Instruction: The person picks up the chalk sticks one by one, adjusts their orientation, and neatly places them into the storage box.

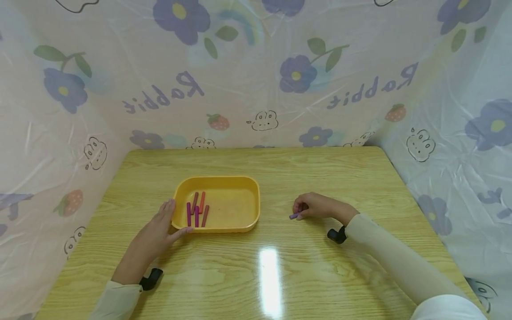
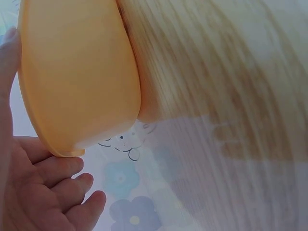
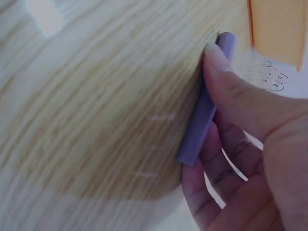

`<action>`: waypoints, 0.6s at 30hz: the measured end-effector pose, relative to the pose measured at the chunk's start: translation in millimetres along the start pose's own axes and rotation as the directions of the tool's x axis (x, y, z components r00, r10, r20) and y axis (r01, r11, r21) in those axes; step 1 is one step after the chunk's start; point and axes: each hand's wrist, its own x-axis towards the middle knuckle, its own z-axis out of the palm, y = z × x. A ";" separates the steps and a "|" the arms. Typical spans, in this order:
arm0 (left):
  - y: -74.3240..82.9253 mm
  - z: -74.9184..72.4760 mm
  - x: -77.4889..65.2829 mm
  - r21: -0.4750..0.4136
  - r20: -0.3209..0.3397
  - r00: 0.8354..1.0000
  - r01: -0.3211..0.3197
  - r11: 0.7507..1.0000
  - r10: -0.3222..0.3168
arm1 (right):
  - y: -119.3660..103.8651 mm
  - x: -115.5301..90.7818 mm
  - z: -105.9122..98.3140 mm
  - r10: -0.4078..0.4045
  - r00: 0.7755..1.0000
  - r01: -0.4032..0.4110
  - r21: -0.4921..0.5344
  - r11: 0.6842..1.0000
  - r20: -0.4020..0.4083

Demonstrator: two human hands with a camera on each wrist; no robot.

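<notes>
A yellow plastic tray (image 1: 232, 204) stands on the table, left of the middle. Several crayons (image 1: 206, 216) in purple, brown and orange-red lie in its left part. My left hand (image 1: 154, 235) holds the tray's near-left corner, its thumb along the front rim and its fingers on the left side. Right of the tray, my right hand (image 1: 320, 207) pinches a purple crayon (image 3: 199, 120) between thumb and fingers, low over the wooden surface. The right wrist view shows the crayon's bare lower end; whether it touches the table I cannot tell.
The wood-grain table (image 1: 320, 275) carries a bright light reflection near its front. A patterned curtain (image 1: 240, 89) with flowers and rabbits hangs behind and at both sides. A black wrist-worn piece (image 1: 152, 279) shows at the left wrist, another (image 1: 337, 235) at the right.
</notes>
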 end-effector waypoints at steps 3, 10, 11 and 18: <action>0.6 -0.3 -0.8 -0.003 0.002 1.000 0.004 1.000 -0.004 | -0.1 -0.4 0.6 0.010 1.000 -0.010 0.011 1.000 0.001; 0.5 0.4 -1.4 -0.005 0.007 1.000 0.011 1.000 -0.011 | 3.1 -1.7 0.9 0.028 0.999 -0.026 0.041 0.999 -0.042; 0.3 0.8 -1.5 -0.004 0.005 1.000 0.010 1.000 -0.010 | 3.2 -1.7 0.6 0.028 0.998 -0.026 0.047 0.999 -0.058; -0.2 1.8 -1.1 0.000 0.004 1.000 0.010 1.000 -0.010 | -1.8 -3.8 -10.0 0.116 0.977 -0.071 0.241 0.968 -0.181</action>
